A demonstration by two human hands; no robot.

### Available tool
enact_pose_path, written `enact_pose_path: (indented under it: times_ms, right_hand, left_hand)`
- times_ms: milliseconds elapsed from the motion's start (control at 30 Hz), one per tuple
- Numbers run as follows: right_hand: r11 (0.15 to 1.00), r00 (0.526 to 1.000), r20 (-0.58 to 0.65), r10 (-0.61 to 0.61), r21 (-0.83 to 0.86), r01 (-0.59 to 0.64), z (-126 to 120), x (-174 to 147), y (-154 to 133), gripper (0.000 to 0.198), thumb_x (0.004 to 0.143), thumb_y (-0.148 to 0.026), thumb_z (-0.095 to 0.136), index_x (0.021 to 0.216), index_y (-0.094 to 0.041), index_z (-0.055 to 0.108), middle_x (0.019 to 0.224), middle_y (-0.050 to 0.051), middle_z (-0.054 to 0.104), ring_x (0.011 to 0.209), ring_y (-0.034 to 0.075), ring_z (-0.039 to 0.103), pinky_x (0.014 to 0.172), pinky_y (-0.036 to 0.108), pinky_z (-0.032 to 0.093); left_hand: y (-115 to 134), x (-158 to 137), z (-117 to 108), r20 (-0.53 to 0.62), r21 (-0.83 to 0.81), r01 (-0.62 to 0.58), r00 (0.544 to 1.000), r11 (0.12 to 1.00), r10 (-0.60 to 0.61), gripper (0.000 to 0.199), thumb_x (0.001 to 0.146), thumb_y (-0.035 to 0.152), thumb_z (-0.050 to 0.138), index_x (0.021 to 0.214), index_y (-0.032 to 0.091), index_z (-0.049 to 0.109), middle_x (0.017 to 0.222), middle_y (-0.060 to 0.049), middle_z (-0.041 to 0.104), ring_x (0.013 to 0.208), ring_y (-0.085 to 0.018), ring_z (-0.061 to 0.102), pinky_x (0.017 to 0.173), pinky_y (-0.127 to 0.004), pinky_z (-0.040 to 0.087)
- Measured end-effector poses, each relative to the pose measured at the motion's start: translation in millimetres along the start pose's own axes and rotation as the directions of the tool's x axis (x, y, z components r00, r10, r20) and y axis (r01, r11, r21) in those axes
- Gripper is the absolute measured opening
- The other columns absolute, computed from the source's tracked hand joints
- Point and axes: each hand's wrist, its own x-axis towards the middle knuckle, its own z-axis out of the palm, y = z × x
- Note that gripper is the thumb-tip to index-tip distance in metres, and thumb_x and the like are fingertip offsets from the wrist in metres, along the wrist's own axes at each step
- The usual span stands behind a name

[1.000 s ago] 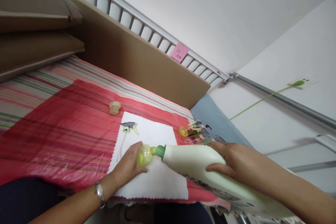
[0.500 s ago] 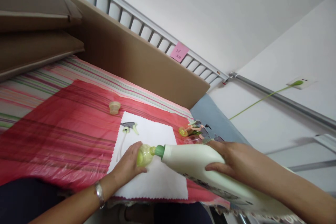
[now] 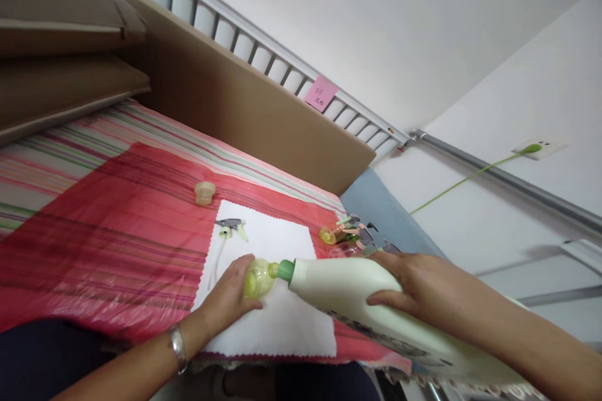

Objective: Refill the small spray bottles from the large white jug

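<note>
Cups a yellow bottle (image 3: 258,279) in the left hand (image 3: 231,288), curled only as wide as its body, with fingers on the far side and thumb on the near. Clasps a pale jug (image 3: 345,282) in the right hand (image 3: 414,282), spread wide over its upper side. Holds the jug tilted, with its green spout (image 3: 285,270) toward the left hand and right at the bottle's neck; cannot tell whether inside or only against it. Has a white cloth (image 3: 286,322) beneath the left hand, a spray head (image 3: 231,223) on it just beyond, a cap (image 3: 204,192) farther off on a red sheet (image 3: 141,219), and other bottles (image 3: 329,236) just beyond the right hand, partly behind the jug.
</note>
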Motion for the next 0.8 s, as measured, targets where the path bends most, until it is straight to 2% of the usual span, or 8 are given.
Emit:
enact_pose_path:
  times_ms: [100, 400, 633, 800]
  right_hand:
    - [0.999, 0.998, 0.064, -0.001, 0.032, -0.001, -1.5, 0.8, -0.8, 0.028, 0.081, -0.048, 0.062, 0.095, -0.024, 0.064, 0.078, 0.006, 0.070, 0.069, 0.026, 0.066, 0.058, 0.030, 0.045]
    - [0.998, 0.999, 0.029, -0.019, 0.058, 0.017, -0.2, -1.3, 0.5, 0.028, 0.080, -0.049, 0.061, 0.094, -0.025, 0.063, 0.076, 0.005, 0.070, 0.066, 0.025, 0.065, 0.057, 0.030, 0.044]
    - [1.000, 0.997, 0.079, 0.007, 0.019, -0.009, -3.5, 0.3, -2.7, 0.028, 0.082, -0.047, 0.060, 0.097, -0.025, 0.063, 0.080, 0.005, 0.070, 0.070, 0.026, 0.066, 0.059, 0.031, 0.044]
    - [0.998, 0.994, 0.106, 0.030, 0.057, -0.036, -5.5, 0.7, -3.5, 0.026, 0.081, -0.046, 0.061, 0.099, -0.026, 0.062, 0.086, 0.004, 0.071, 0.074, 0.026, 0.066, 0.062, 0.033, 0.045]
  left_hand:
    - [0.0, -0.2, 0.6, 0.002, 0.004, -0.006, 1.000, 1.000, 0.006, 0.086, 0.055, 0.018, 0.083, 0.130, 0.021, 0.040, 0.133, -0.015, 0.050, 0.126, -0.032, 0.046, 0.109, -0.051, 0.035]
    - [0.6, -0.1, -0.1, -0.009, 0.014, -0.003, 1.000, 1.000, 0.003, 0.086, 0.054, 0.018, 0.083, 0.129, 0.024, 0.040, 0.131, -0.013, 0.052, 0.125, -0.033, 0.047, 0.109, -0.051, 0.036]
    - [0.9, -0.2, -0.1, 0.007, 0.024, 0.004, 1.000, 1.000, -0.004, 0.085, 0.056, 0.017, 0.082, 0.130, 0.021, 0.038, 0.133, -0.015, 0.050, 0.126, -0.032, 0.046, 0.109, -0.050, 0.035]
    - [1.1, -0.4, -0.1, 0.007, 0.018, 0.003, 1.000, 1.000, -0.004, 0.086, 0.057, 0.017, 0.082, 0.130, 0.021, 0.038, 0.132, -0.015, 0.050, 0.127, -0.032, 0.045, 0.110, -0.051, 0.034]
